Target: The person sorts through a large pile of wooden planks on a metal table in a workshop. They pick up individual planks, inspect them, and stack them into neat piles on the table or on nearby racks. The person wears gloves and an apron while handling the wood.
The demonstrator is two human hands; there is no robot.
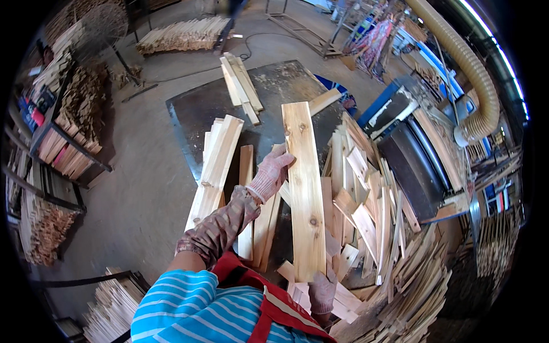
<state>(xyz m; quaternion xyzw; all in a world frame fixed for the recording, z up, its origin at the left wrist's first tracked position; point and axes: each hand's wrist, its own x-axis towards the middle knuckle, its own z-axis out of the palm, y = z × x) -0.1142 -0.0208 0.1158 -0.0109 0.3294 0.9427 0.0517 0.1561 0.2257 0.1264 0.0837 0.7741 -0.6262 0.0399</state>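
A long, pale wooden board [305,188] with several knots stands lengthwise before me, held off the dark metal table [269,74]. On its left edge, near the upper half, my left hand [271,173] in a knitted glove is closed around it. My right hand [323,291], gloved too, grips the lower end at the right corner; part of its fingers is hidden behind the board. Left of the board lies a stack of planks [214,166], partly covered by my left forearm. A few more planks [241,86] rest at the table's far side.
Loose offcuts [363,211] heap up to my right, beside a machine with a dark roller bed [417,166]. A ribbed yellow hose [463,51] hangs over it. Racks of stacked wood [71,131] stand at the left, and a low wood pile [183,35] lies farther back.
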